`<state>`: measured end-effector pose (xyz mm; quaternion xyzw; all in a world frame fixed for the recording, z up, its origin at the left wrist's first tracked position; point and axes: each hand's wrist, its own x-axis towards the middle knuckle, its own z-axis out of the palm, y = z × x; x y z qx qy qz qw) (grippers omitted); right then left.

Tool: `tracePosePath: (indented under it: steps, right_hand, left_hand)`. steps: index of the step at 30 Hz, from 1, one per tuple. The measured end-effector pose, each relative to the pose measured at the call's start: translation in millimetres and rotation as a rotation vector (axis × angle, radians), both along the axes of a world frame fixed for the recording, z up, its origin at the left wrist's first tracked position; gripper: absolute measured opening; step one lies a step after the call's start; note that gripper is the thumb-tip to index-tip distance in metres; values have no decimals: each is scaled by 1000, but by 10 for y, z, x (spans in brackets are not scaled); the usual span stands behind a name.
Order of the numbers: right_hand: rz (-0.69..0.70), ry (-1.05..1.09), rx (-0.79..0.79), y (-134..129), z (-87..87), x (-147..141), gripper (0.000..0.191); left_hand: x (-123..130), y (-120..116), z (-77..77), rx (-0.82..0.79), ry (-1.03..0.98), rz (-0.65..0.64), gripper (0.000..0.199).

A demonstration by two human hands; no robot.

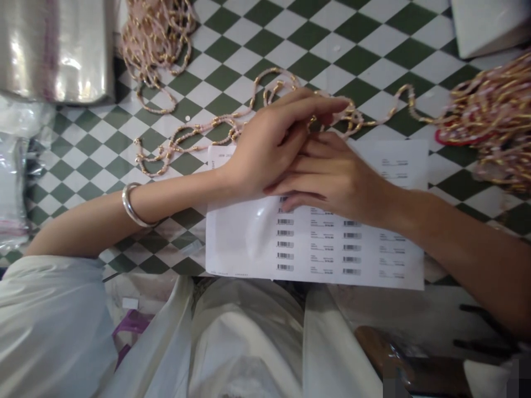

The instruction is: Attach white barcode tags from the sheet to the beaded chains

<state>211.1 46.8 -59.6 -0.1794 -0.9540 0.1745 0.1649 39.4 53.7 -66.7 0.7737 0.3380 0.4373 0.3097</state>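
My left hand (pixel 269 138), with a silver bangle (pixel 133 205) on its forearm, reaches in from the left, fingers extended to the right and partly bent. My right hand (pixel 340 179) comes from the right, its fingers apart and resting against my left palm. The hands touch and overlap; no object shows in either. Beneath them lies a white sheet of barcode labels (pixel 244 237). A pink and gold bead strand (pixel 224 120) runs behind the hands, close to my left fingertips, which hide part of it.
A bundle of bead strands (pixel 157 38) lies at the back left, and a larger pile (pixel 493 116) at the right. Clear plastic bags (pixel 58 50) are stacked at the far left. A white box (pixel 489 25) stands at the back right. The tablecloth (pixel 232 50) has green and white diamonds.
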Motion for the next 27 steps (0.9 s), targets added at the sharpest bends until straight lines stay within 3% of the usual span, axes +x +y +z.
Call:
tracePosePath:
  steps: [6, 10, 13, 16, 18, 24, 27]
  right_hand:
    - [10, -3, -31, 11, -22, -18, 31]
    - [2, 21, -38, 7, -23, -14, 28]
    - [4, 70, -16, 1, -23, -10, 27]
    - [7, 68, -6, -8, -17, -8, 26]
    - [2, 68, 28, -18, -14, -7, 26]
    - [9, 142, 159, -44, -32, 4, 26]
    - [34, 155, 172, -42, -39, 15, 25]
  left_hand:
    - [-3, -8, 28, -49, -87, -6, 42]
    - [25, -36, 50, -54, -42, 10, 44]
    - [55, -93, 124, -113, 68, 67, 46]
    - [68, -137, 201, -109, 267, 40, 49]
    - [60, -141, 220, -99, 292, 26, 49]
    - [-18, -108, 100, -127, -97, 31, 37]
    - [-41, -106, 41, -118, -171, 26, 36]
